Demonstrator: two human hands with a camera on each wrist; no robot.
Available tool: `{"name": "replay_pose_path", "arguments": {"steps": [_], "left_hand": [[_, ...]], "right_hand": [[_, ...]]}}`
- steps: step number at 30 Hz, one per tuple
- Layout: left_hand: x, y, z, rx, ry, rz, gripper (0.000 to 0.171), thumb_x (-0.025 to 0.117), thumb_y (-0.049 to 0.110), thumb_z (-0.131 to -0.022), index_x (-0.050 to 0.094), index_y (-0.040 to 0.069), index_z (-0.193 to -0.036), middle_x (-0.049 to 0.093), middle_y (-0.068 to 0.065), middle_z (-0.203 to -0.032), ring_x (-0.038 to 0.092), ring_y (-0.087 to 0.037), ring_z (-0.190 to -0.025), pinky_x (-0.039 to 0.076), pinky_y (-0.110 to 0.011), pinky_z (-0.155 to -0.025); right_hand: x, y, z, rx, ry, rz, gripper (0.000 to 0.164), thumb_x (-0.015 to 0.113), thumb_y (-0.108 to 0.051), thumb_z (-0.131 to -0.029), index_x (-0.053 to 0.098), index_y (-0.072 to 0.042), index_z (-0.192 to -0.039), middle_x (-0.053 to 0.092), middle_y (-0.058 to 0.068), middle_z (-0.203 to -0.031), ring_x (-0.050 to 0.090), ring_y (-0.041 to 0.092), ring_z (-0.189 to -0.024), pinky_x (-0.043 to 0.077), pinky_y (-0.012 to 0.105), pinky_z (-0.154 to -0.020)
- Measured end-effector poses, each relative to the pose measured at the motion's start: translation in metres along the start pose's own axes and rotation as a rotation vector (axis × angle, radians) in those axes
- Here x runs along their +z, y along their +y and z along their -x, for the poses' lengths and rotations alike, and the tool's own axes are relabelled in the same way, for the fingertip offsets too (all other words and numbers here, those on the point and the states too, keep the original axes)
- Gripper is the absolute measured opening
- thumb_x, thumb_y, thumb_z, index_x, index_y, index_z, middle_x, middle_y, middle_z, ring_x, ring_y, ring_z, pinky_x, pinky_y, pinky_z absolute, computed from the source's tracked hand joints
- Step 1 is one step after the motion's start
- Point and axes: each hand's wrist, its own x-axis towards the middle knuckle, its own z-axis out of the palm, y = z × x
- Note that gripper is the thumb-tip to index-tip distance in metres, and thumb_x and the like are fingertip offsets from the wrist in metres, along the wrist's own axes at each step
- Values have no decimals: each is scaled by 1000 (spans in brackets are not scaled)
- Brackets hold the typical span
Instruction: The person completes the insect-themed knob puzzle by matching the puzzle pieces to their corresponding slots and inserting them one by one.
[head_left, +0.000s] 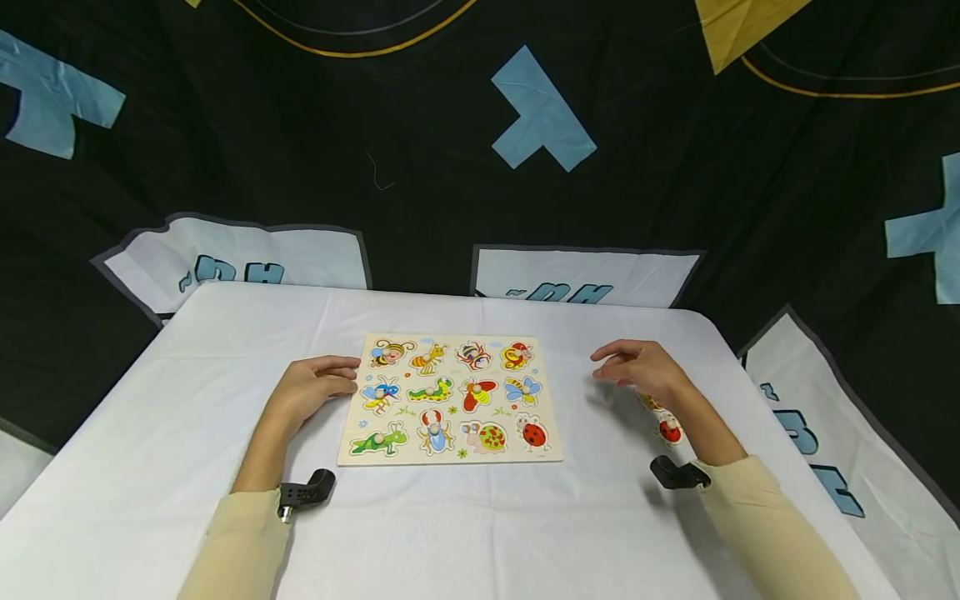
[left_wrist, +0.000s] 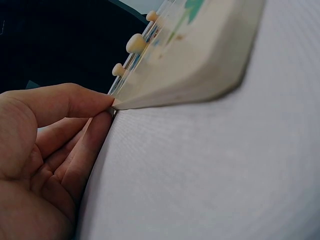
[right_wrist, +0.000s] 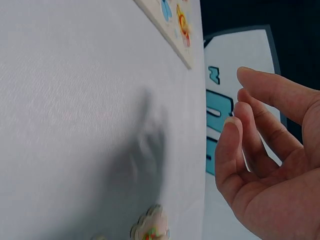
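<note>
A wooden knob puzzle board (head_left: 450, 457) with rows of colourful insect pictures lies flat on the table. My left hand (head_left: 311, 387) rests at its left side, with fingertips right at the board's edge. In the left wrist view, the fingertips (left_wrist: 107, 102) meet that edge, and round wooden knobs (left_wrist: 136, 44) rise from the board's face. To the right of the board, my right hand (head_left: 643, 367) hovers over the table with loosely bent fingers and nothing between them. Near its wrist lies a ladybug piece (head_left: 670, 431), with another piece partly hidden by the hand.
A white cloth (head_left: 420, 533) covers the table. Behind it hangs a black backdrop (head_left: 420, 167) with light blue and yellow shapes. In the right wrist view, a scalloped piece (right_wrist: 150, 225) lies at the lower edge, beside the hand's shadow.
</note>
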Motion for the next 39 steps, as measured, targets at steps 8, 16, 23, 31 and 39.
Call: {"name": "replay_pose_path", "arguments": {"steps": [8, 16, 23, 31, 39], "left_hand": [[-1, 2, 1, -2, 2, -9, 47, 75, 18, -87, 67, 11, -133, 74, -10, -116, 60, -19, -111, 40, -35, -99], [0, 1, 0, 2, 2, -11, 46, 75, 18, -87, 68, 10, -133, 73, -11, -117, 59, -21, -114, 40, -37, -100], [0, 2, 1, -7, 2, -7, 47, 74, 18, -88, 67, 11, -134, 73, -12, -119, 56, -25, -121, 38, -44, -105], [1, 1, 0, -6, 11, -22, 46, 74, 18, -88, 67, 11, -133, 73, -11, -117, 58, -23, -117, 40, -41, -103], [1, 1, 0, -7, 2, -10, 47, 74, 18, -88, 67, 11, -134, 72, -13, -120, 58, -25, -120, 39, -41, -103]], "right_hand": [[-16, 13, 5, 23, 1, -18, 49, 78, -24, -89, 65, -2, -131, 70, 6, -106, 63, 23, -99, 53, 38, -91], [-31, 29, 11, 9, 28, -18, 49, 75, -21, -91, 62, 2, -133, 71, 3, -106, 66, 24, -98, 53, 40, -93], [-38, 40, 14, 71, 52, -9, 48, 71, -25, -95, 61, -1, -135, 68, 11, -122, 64, 22, -106, 50, 43, -99], [-41, 58, 17, 117, 103, 27, 49, 71, -32, -94, 63, -3, -133, 58, 20, -140, 63, 30, -114, 50, 46, -101], [-43, 72, 17, 111, 127, 31, 46, 72, -31, -94, 66, -2, -130, 65, 16, -132, 61, 12, -101, 53, 23, -85]]}}
